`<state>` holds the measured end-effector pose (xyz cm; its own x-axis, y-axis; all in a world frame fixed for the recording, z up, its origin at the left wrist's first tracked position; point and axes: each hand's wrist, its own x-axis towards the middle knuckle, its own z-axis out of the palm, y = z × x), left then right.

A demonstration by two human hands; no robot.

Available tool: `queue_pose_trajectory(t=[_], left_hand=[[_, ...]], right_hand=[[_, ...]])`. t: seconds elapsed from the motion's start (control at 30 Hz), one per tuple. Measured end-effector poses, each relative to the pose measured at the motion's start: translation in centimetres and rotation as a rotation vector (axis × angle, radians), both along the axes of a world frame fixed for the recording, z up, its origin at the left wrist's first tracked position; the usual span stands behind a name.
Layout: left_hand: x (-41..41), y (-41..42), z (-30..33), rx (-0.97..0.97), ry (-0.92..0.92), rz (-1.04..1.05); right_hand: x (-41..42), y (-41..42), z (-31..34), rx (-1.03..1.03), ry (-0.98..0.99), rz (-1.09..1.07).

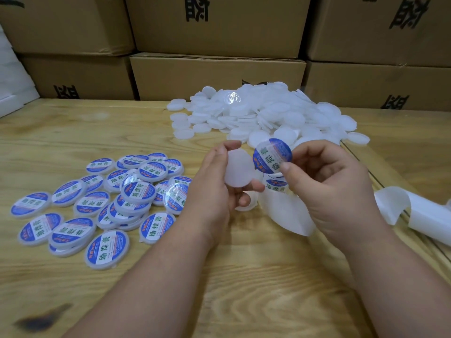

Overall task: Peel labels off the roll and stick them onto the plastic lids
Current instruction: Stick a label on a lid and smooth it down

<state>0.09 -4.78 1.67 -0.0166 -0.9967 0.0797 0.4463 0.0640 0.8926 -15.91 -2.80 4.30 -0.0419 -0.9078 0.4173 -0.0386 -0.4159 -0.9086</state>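
Observation:
My left hand (217,184) grips a plain white plastic lid (238,170) by its edges, flat face up. Just right of it my right hand (329,184) pinches a round blue-and-white label (271,154) at its lower edge, lifted free in the air beside the lid. Below the hands the label roll (275,185) shows one more label on its backing, and the white backing strip (285,213) curls down onto the table. A heap of blank white lids (263,113) lies behind the hands. Several labelled lids (107,203) are spread at the left.
The wooden table (122,132) carries everything. Stacked cardboard boxes (217,76) wall off the back edge. Spent white backing paper (415,211) trails off to the right over a seam in the table. A dark stain (41,318) marks the near left corner.

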Motion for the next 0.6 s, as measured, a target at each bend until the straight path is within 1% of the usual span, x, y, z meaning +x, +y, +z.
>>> queue_pose_trajectory(t=[0.1, 0.2, 0.37, 0.6], left_hand=[[-0.1, 0.22, 0.16, -0.018, -0.041, -0.046], [-0.2, 0.31, 0.21, -0.009, 0.013, -0.115], [-0.19, 0.27, 0.21, -0.031, 0.033, -0.211], [-0.3, 0.41, 0.27, -0.032, 0.006, -0.24]], right_hand=[[-0.14, 0.01, 0.02, 0.084, -0.03, 0.092], [-0.07, 0.01, -0.06, 0.125, -0.008, 0.123], [0.12, -0.11, -0.26, 0.151, 0.022, 0.113], [0.16, -0.23, -0.3, 0.169, 0.058, 0.097]])
